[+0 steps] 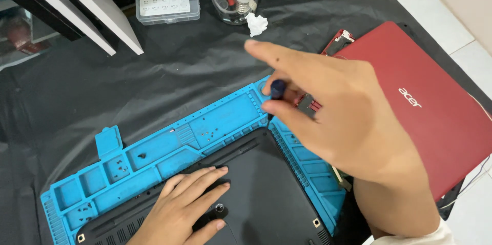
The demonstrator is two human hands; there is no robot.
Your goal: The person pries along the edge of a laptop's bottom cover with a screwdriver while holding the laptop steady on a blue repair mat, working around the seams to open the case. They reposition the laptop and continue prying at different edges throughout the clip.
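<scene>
Screw-removal step, I'd say — right hand point(343, 117) pinches a dark-handled screwdriver point(278, 89); left hand point(187, 204) lies open, flat, steadying the black laptop base point(266, 194) beneath. Next calls for seating the tip squarely.

Bright, even indoor light, soft shadows.
The raised right hand point(353, 122) is slightly blurred; the black cloth point(102, 86) shows mild sheen.

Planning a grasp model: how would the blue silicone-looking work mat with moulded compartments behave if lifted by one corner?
The blue compartmented work mat would probably flex and droop, since it looks like thin moulded rubber. The black laptop base, with the left hand resting on it, lies on it, so it likely would not slide freely. Small screws in its trays would probably spill.
</scene>
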